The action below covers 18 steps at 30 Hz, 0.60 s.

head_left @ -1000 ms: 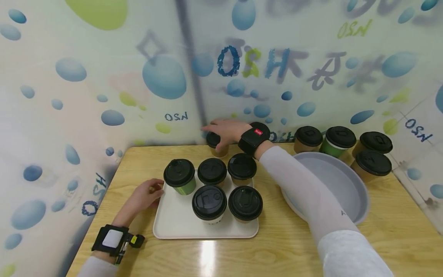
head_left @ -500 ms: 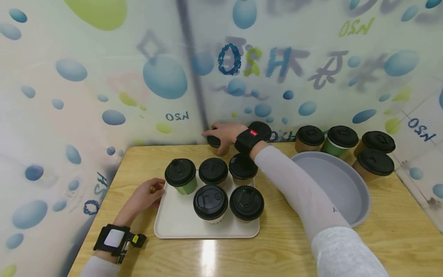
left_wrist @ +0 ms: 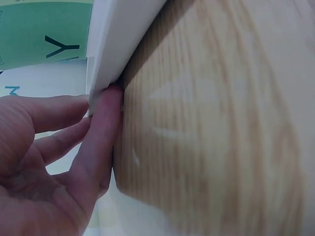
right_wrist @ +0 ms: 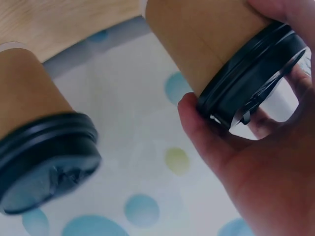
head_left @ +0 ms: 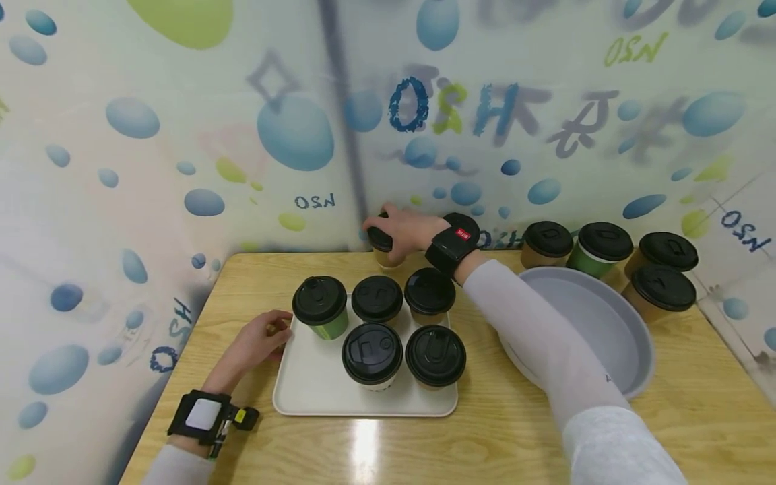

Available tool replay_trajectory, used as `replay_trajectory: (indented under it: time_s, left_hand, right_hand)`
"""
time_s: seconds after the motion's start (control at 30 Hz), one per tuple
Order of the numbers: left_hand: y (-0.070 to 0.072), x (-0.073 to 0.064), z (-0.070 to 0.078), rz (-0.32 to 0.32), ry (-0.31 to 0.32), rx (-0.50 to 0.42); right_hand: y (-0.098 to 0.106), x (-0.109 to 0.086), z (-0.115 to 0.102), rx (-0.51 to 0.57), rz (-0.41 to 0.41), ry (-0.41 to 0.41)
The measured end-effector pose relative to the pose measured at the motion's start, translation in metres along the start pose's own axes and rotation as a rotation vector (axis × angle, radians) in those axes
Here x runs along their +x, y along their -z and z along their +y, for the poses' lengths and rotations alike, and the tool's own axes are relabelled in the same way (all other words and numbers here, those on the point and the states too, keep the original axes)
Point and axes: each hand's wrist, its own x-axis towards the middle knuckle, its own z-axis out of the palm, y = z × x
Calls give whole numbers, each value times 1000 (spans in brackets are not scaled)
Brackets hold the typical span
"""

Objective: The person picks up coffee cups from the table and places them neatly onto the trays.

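The person's right hand (head_left: 407,232) is wrapped around a brown paper cup (right_wrist: 209,44) from above, fingers and thumb curved about its black lid (right_wrist: 253,71) and upper side; I cannot tell whether the cup's base touches the wooden table (head_left: 485,438). Taking the white tray (head_left: 312,384) as a clock dial, twelve towards the wall (head_left: 236,81), that cup is at twelve, just beyond the tray and close to the wall. The left hand (head_left: 257,340) is at nine, its fingertips pinching the tray's rim. Upright on the tray, all lidded in black, stand a green cup (head_left: 320,303) at eleven, a rear brown cup (head_left: 377,298) at twelve, a corner brown cup (head_left: 430,294) at one, a pale cup (head_left: 372,353) near the dial's centre and a front brown cup (head_left: 435,356) at three. Farther out at three is a round grey basin (head_left: 612,316), the right arm's pale sleeve (head_left: 539,337) crossing over part of it. Beyond the basin at two, four more black-lidded cups (head_left: 605,242) cluster near the wall, three in a row and one in front. The wall is white with blue and green bubbles and mirrored lettering
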Motion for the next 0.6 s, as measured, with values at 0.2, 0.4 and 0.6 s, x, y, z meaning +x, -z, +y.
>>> replay_trajectory:
  time_s: [0.2, 0.4, 0.6]
  left_hand:
    - [0, -2, 2, 2, -3, 13]
    - [1, -3, 3, -6, 1, 5]
    - [0, -5, 2, 10, 5, -30]
  right_hand:
    - [15, -26, -9, 9, 99, 17]
    - [19, -58, -12, -5, 204, 81]
    - [17, -97, -13, -17, 340, 158]
